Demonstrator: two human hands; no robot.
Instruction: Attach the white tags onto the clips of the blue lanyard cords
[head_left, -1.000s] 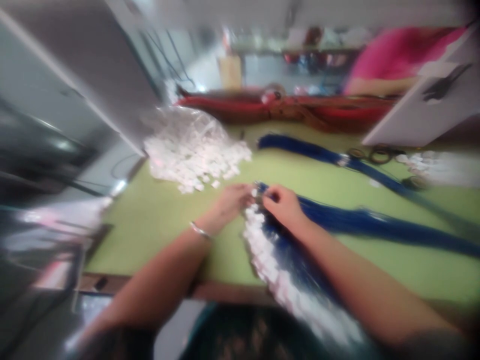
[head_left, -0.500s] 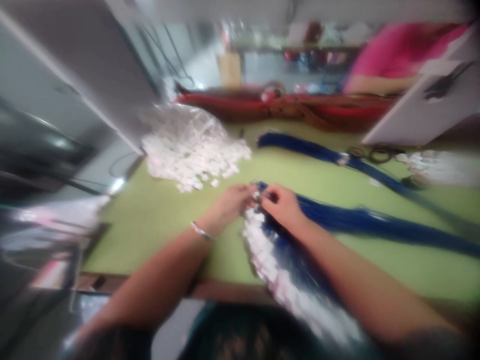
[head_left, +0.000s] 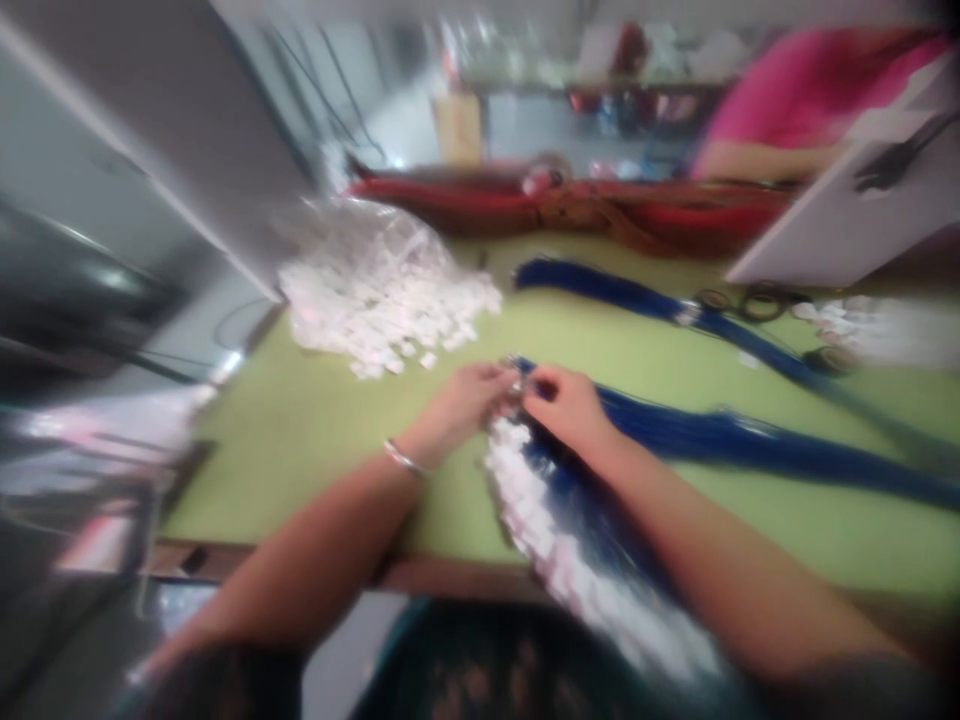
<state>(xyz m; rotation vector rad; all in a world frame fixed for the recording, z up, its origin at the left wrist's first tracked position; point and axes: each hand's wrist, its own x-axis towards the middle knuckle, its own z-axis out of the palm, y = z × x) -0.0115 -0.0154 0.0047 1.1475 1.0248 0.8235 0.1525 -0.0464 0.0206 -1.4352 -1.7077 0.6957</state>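
My left hand (head_left: 474, 395) and my right hand (head_left: 568, 408) meet at the middle of the green table, both with fingers pinched. A tiny whitish piece (head_left: 517, 384) shows at my left fingertips, too blurred for detail. What my right fingers pinch is hidden; they are beside the end of a bundle of blue wires (head_left: 750, 447), which runs under that wrist to the right. Below the hands, a thick row of white pieces (head_left: 551, 545) with blue wires alongside hangs over the table's front edge toward my lap.
Small white pieces (head_left: 390, 315) spill from a clear plastic bag (head_left: 405, 230) at the back left. A second blue wire bundle (head_left: 600, 283), tied partway, lies behind. Dark tape rolls (head_left: 763, 300) and more white pieces (head_left: 862, 325) lie right. A person in pink (head_left: 795, 95) is beyond.
Both hands stay at the same spot, with their fingertips shifting slightly closer together. The view has tilted a little; the wire bundles and white pieces lie as before.
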